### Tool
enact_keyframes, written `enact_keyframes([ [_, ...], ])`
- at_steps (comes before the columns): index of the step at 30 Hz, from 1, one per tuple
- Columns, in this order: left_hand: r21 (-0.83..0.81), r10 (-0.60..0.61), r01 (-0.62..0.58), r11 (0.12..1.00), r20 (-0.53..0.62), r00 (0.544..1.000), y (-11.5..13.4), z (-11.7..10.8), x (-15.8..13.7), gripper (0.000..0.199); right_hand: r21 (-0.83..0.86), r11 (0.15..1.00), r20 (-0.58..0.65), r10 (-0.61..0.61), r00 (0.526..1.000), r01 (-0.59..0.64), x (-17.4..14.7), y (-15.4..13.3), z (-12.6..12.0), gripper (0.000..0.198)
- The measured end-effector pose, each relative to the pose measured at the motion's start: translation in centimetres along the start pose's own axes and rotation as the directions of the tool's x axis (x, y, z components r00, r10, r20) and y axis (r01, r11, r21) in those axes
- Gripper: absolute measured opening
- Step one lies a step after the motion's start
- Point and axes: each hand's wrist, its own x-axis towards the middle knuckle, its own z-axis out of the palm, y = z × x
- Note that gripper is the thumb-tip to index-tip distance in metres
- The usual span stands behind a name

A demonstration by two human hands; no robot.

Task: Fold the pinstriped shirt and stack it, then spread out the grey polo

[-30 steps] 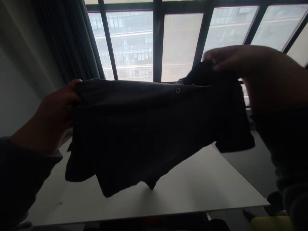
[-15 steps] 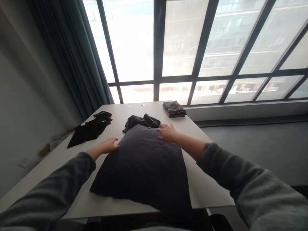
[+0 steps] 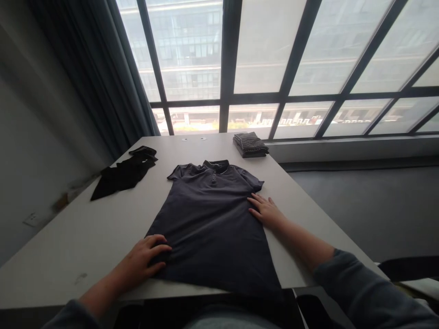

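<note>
A dark grey polo shirt [image 3: 212,228] lies spread face up on the white table, its buttoned collar toward the window and both short sleeves out to the sides. Its hem reaches the table's near edge and hangs slightly over at the right. My left hand [image 3: 146,258] rests with fingers apart on the shirt's lower left side. On the right side, just below the sleeve, my right hand [image 3: 265,211] lies with its fingers spread on the cloth. Neither hand grips the fabric.
A folded stack of clothes [image 3: 251,145], striped on top, sits at the table's far right. Crumpled black garments [image 3: 125,173] lie at the left. The white table [image 3: 116,224] ends close to my body. Beyond it stand a large window and a dark curtain [image 3: 92,77].
The shirt has come down flat, and its collar, buttons and sleeves now show. My left hand has moved nearer to me along the left side; my right hand has shifted right and nearer.
</note>
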Motion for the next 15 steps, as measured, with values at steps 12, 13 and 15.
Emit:
enact_keyframes([
  [12, -0.039, 0.142, -0.137, 0.99, 0.156, 0.978, 7.5, 0.5, 1.3, 0.015, -0.147, 0.989, -0.043, -0.024, 0.999, 0.018, 5.1, 0.1, -3.7, 0.046],
  [13, -0.041, 0.144, -0.14, 0.989, 0.141, 0.979, 7.6, 0.2, 1.8, 0.016, -0.184, 0.983, -0.051, -0.031, 0.998, 0.021, 4.9, -0.1, -4.3, 0.042],
  [15, -0.032, 0.114, -0.112, 0.993, 0.074, 0.991, 7.2, -0.4, 3.3, 0.021, -0.214, 0.975, -0.078, -0.078, 0.994, 0.06, 4.1, -1.1, -4.9, 0.04],
])
